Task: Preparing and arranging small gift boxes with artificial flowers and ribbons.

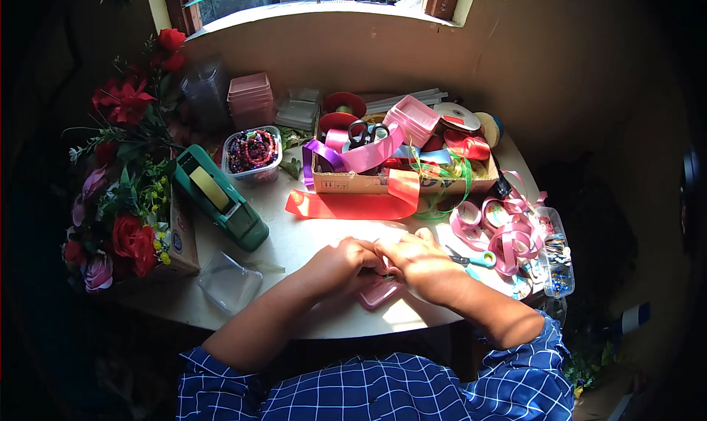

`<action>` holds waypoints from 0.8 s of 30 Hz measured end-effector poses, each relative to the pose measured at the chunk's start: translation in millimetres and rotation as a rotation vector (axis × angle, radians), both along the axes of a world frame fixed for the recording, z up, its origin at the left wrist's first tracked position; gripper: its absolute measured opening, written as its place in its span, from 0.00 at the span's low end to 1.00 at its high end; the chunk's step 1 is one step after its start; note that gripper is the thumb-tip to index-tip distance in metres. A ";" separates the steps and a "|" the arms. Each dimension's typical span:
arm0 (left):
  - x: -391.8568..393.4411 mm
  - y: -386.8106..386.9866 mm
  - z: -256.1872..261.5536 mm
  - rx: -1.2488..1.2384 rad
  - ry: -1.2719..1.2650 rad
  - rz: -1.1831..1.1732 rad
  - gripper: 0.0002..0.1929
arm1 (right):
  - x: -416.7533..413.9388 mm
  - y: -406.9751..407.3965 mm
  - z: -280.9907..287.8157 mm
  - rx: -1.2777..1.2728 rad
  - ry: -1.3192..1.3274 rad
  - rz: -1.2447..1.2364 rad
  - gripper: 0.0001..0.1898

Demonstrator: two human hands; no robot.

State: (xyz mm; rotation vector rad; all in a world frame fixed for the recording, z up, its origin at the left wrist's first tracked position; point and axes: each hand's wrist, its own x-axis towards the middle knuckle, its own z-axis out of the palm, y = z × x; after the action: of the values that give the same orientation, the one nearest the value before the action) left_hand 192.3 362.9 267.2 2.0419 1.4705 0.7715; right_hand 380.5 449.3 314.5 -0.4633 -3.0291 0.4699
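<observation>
My left hand (pixel 347 260) and my right hand (pixel 411 256) meet over the white table (pixel 326 319), their curled fingers close together. Just below them lies a small pink plastic box or lid (pixel 380 295), its far part covered by the hands. A thin green strand (pixel 389 277) shows at the fingers. What the fingertips pinch is hidden. To the right of my right hand are scissors with blue and yellow handles (pixel 481 258). A clear plastic container (pixel 230 283) lies tilted beyond my left forearm.
A green tape dispenser (pixel 243 225) stands left, beside artificial flowers (pixel 132 239) and a tub of beads (pixel 251 170). Behind my hands, a cardboard box (pixel 353 183) holds ribbons and black-handled scissors (pixel 367 134). Red ribbon (pixel 353 205), pink ribbon (pixel 511 241) and a divided bead case (pixel 558 266) lie nearby.
</observation>
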 end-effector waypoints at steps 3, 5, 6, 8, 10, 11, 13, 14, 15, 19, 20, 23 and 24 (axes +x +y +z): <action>-0.3 0.8 0.8 0.014 0.023 0.001 0.08 | -0.9 -0.3 -7.8 0.020 0.130 0.002 0.18; 0.6 -0.5 3.1 -0.002 0.036 0.029 0.08 | -3.3 1.3 -5.9 0.022 0.130 0.008 0.17; 1.6 -0.6 5.2 -0.006 0.034 0.028 0.08 | -3.6 1.9 -5.2 0.031 0.133 0.013 0.17; 2.1 0.4 8.6 0.011 0.066 0.030 0.08 | -3.6 2.3 -7.9 0.059 0.084 -0.001 0.15; 0.1 1.2 0.6 0.068 0.061 0.013 0.08 | -4.0 5.0 -8.7 0.090 0.038 -0.011 0.13; 0.2 2.1 -1.8 0.126 0.053 -0.013 0.08 | -0.8 7.6 -8.5 0.083 0.037 0.030 0.11; -0.1 1.9 2.7 0.079 0.068 -0.003 0.09 | 3.6 11.7 -12.2 0.072 0.034 0.071 0.10; 0.3 1.7 6.2 0.037 0.085 0.007 0.11 | 5.8 12.2 -15.6 0.099 0.065 0.094 0.09; 0.4 2.0 6.5 0.033 0.083 0.006 0.11 | 8.3 12.9 -18.3 0.126 0.097 0.116 0.08; 0.8 1.9 3.6 0.042 0.044 -0.029 0.09 | 22.1 17.8 -17.3 0.114 0.077 0.207 0.09; 1.2 2.0 2.1 0.068 0.034 -0.028 0.08 | 25.7 17.7 -15.7 0.067 0.124 0.235 0.10; 0.7 1.3 3.1 0.071 0.060 -0.019 0.08 | 33.4 14.9 -23.8 0.034 0.199 0.250 0.13; 0.1 2.1 2.1 0.067 0.058 -0.014 0.08 | 34.4 12.9 -24.2 0.032 0.197 0.234 0.12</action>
State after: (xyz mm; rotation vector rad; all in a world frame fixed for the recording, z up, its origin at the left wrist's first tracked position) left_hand 192.4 365.0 269.2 2.1384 1.4793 0.7712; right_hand 414.9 462.2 290.2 -0.0556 -2.9047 0.4473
